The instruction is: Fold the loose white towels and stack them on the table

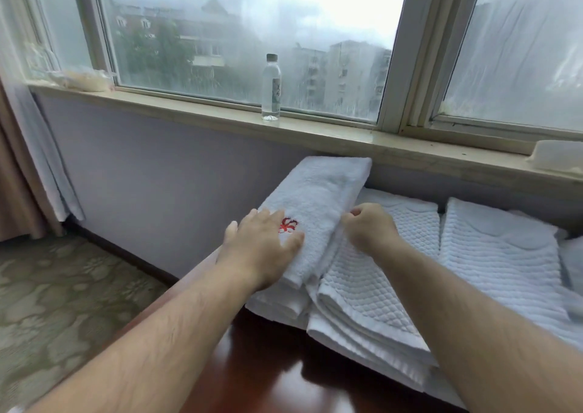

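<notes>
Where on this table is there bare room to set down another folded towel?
Bare wood of the table shows on the near side, in front of the embroidered towel and the quilted stack. The far side is crowded with towels. The windowsill is free beside the bottle.

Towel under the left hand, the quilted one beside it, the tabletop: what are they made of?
Embroidered towel: soft looped terry, likely cotton, fuzzy nap, red stitched emblem. Quilted towel: thicker woven white cloth, raised diamond pattern, smooth border. Table: dark reddish wood or veneer, glossy with reflections.
</notes>
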`<move>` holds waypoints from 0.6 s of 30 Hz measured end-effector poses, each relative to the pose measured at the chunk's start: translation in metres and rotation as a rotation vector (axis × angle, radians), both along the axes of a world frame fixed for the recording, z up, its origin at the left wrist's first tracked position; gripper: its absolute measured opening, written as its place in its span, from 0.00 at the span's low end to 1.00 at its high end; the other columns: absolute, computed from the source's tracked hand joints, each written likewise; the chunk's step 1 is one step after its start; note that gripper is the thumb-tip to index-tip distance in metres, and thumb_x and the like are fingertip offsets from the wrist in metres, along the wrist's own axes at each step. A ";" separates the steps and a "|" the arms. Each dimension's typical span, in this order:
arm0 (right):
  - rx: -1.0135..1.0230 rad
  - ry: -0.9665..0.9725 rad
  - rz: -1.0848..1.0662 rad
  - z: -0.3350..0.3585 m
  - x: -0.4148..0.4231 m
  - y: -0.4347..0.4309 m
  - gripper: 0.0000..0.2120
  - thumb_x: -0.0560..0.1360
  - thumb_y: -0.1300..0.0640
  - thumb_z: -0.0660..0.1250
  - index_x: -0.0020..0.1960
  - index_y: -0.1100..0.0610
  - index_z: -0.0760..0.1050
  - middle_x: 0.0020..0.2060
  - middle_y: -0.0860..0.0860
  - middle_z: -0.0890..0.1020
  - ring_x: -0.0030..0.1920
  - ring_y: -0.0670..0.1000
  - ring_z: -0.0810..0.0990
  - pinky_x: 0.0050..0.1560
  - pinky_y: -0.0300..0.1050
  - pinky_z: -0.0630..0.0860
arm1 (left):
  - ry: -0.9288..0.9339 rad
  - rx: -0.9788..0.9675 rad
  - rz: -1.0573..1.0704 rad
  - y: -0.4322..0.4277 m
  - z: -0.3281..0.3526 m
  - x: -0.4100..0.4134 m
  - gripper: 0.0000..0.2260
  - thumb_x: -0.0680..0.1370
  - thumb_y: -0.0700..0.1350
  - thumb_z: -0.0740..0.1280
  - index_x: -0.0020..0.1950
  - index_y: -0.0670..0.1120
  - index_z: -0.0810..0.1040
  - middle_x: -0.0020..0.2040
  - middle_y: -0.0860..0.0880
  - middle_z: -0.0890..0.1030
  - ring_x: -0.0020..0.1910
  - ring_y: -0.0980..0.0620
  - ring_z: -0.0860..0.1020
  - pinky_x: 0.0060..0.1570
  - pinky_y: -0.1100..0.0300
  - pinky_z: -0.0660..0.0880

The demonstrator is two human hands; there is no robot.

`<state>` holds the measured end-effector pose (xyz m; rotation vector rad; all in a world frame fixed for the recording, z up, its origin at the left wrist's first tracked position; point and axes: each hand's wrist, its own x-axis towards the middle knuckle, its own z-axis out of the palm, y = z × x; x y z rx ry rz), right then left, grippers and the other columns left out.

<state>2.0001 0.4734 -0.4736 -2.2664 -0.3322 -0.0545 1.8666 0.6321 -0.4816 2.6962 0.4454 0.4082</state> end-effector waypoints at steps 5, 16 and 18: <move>-0.027 -0.090 -0.014 0.037 -0.039 -0.068 0.07 0.78 0.55 0.65 0.45 0.56 0.80 0.38 0.53 0.84 0.41 0.54 0.82 0.35 0.43 0.75 | -0.142 -0.093 -0.123 -0.046 0.014 -0.025 0.22 0.81 0.59 0.59 0.75 0.56 0.70 0.74 0.56 0.70 0.76 0.55 0.63 0.76 0.52 0.57; 0.048 -0.316 -0.522 0.001 -0.158 -0.364 0.07 0.74 0.58 0.68 0.38 0.51 0.80 0.33 0.41 0.81 0.37 0.41 0.78 0.36 0.31 0.69 | -0.292 -0.170 -0.607 -0.291 0.020 -0.041 0.15 0.80 0.52 0.66 0.67 0.55 0.77 0.63 0.56 0.77 0.66 0.54 0.68 0.69 0.55 0.64; 0.112 -0.323 -0.626 -0.015 -0.179 -0.411 0.09 0.73 0.60 0.69 0.36 0.49 0.79 0.31 0.40 0.81 0.36 0.37 0.77 0.34 0.26 0.67 | -0.330 -0.197 -0.711 -0.344 0.015 -0.042 0.14 0.79 0.49 0.67 0.64 0.55 0.78 0.61 0.57 0.77 0.64 0.55 0.68 0.66 0.62 0.63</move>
